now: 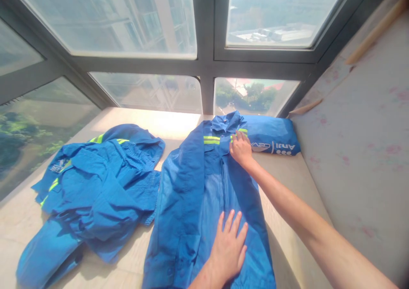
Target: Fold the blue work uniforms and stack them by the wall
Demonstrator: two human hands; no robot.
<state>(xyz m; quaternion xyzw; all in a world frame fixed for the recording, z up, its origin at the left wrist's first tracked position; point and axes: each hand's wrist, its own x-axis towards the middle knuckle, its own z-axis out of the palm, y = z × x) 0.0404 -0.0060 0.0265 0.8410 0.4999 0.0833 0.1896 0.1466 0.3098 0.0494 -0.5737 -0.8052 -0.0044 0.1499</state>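
Note:
A blue jacket point(212, 186) with yellow-green stripes lies front up, its collar toward the window and one sleeve laid lengthwise along its left side. My left hand point(228, 246) rests flat on the lower front, fingers spread. Farther up, my right hand point(241, 148) touches the chest beside the stripe, just below the collar; its fingers are slightly bent and a little apart, with no cloth visibly gripped. Behind the collar, to the right, is a folded blue bundle point(271, 131) with white lettering. Another blue garment point(99, 186) with yellow-green stripes lies crumpled on the left.
The garments lie on a pale sill-like surface point(287, 182). Grey window frames point(207, 37) rise along its back and left sides. A wall with a floral pattern point(361, 152) bounds it on the right, with a peeling strip near the window corner.

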